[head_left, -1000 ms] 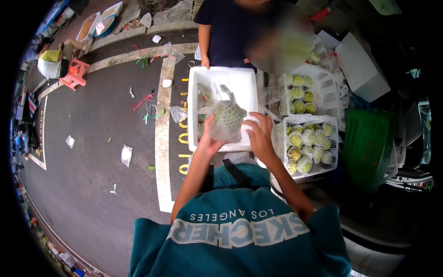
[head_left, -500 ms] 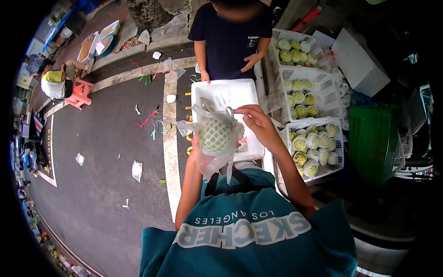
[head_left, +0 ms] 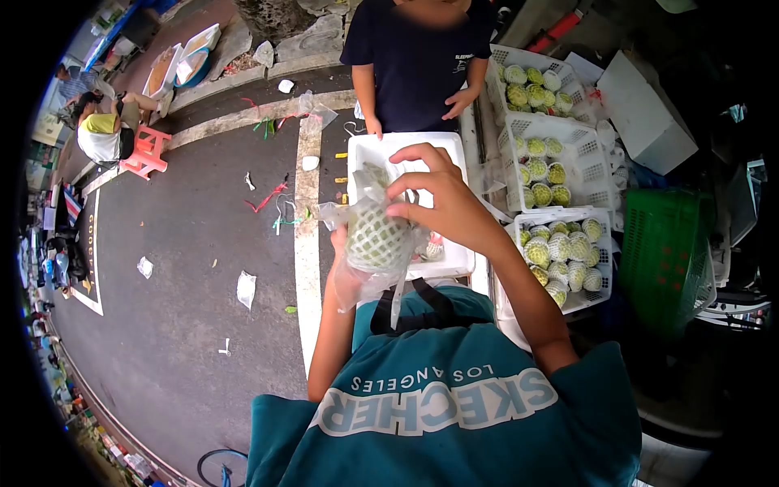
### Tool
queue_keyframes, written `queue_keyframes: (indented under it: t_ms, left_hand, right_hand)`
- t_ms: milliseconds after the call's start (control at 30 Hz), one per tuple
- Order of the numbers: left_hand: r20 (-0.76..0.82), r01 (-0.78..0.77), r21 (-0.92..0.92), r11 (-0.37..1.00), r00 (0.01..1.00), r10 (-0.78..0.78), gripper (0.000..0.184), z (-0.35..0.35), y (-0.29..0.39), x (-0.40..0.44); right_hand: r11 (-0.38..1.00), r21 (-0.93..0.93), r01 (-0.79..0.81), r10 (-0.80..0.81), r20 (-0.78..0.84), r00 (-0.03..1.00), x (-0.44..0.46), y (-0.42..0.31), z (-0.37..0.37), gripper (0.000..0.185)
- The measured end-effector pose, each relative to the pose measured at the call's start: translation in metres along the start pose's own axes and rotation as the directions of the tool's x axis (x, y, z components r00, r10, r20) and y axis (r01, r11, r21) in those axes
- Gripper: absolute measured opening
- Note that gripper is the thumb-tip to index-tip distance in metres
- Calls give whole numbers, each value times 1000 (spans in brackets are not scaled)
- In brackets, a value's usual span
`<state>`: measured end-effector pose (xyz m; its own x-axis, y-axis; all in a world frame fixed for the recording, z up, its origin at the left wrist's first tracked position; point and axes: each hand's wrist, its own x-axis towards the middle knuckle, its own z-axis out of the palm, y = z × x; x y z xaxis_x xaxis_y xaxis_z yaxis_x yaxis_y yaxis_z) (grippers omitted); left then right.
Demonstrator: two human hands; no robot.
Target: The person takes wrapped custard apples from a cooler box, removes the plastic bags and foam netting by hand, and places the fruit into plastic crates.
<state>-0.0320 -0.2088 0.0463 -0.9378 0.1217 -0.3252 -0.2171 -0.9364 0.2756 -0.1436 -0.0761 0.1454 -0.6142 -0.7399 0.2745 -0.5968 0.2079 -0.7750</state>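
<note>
A clear plastic bag (head_left: pixel 350 286) holds a pale green fruit in a white foam net (head_left: pixel 378 235), in front of my chest. From below and the left, my left hand (head_left: pixel 344 272) is closed round the bag and the fruit, its fingers partly hidden by the plastic. My right hand (head_left: pixel 442 199) is at the bag's upper right side, its fingers curved and apart, their tips by the plastic. Beneath the bag, a white foam box (head_left: pixel 448 150) contains a few items, mostly covered by my hands and the bag.
Facing me across the box stands a person in a dark shirt (head_left: pixel 418 73). To the right are white crates (head_left: pixel 560 211) of netted green fruit and a green crate (head_left: pixel 661 260). Litter lies on the asphalt (head_left: pixel 187 268) at left. A person sits on a red stool (head_left: pixel 146 152) farther off.
My right hand has moved left over the bag's top, its fingers spreading from a closer grip at the handle. The view has shifted slightly; the left hand still holds the bag.
</note>
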Motion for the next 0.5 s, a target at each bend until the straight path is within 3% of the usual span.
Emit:
queue_keyframes:
  t_ms: [33, 100, 233, 300, 333, 367, 400, 433, 467, 500]
  left_hand:
    - [-37, 3, 4, 1000, 999, -3, 72, -3, 0, 0]
    - [39, -28, -36, 999, 999, 29, 71, -1, 0, -1]
    - [-65, -148, 17, 989, 987, 149, 65, 16, 7, -8]
    - [111, -93, -180, 979, 987, 114, 65, 15, 10, -9]
    - [170, -66, -241, 968, 980, 108, 64, 14, 10, -10]
    - [118, -292, 222, 930, 955, 272, 66, 11, 9, -13]
    - [132, -374, 441, 816, 926, 353, 67, 4, 7, -13]
    - [145, -418, 635, 649, 891, 431, 67, -4, 5, -14]
    - [-7, -303, 339, 891, 946, 324, 68, -21, 1, -10]
    - [-108, -161, -22, 987, 982, 158, 68, -26, -1, -9]
  right_hand:
    - [1000, 13, -3, 3, 2, 1000, 1, 0, 0, 11]
    - [987, 150, -52, 69, -108, 992, 2, -4, -8, 12]
    - [939, 325, -110, 184, -207, 961, 4, 8, -4, 12]
    - [924, 358, -132, 222, -223, 949, 8, 11, -2, 11]
    - [871, 461, -171, 317, -260, 912, 11, 15, -1, 11]
    - [804, 559, -201, 414, -285, 864, 12, 16, 0, 11]
    - [654, 721, -227, 550, -248, 798, 16, 8, -8, 13]
    - [482, 867, -130, 579, -203, 789, 21, 33, -17, 15]
    - [620, 773, -134, 505, -262, 822, 24, 54, -14, 15]
    - [741, 659, -131, 424, -308, 851, 25, 56, -13, 16]
